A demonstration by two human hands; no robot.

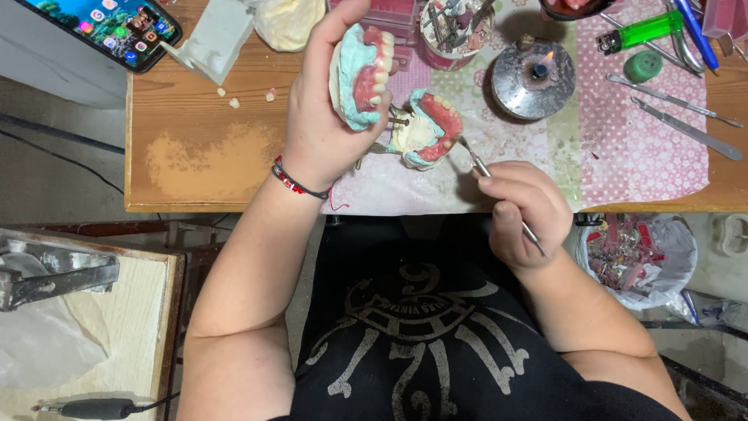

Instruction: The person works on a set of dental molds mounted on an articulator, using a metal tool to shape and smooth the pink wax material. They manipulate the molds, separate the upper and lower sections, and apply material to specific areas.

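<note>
A: Is there any screen in the view?

B: Yes, one. A smartphone [109,27] lies at about eleven o'clock, at the far left corner of the bench [202,148], half over its edge. It is a black rectangle, turned slanted, and its screen is lit with a blue and green picture and rows of small coloured icons.

A: And packages or bags?

B: A white plastic bag [643,261] hangs open at about four o'clock, below the near edge of the bench, full of pink and red scraps. Another bag, clear plastic [43,343], lies at about eight o'clock on a pale board.

A: Any labels or signs?

B: I can see none.
</note>
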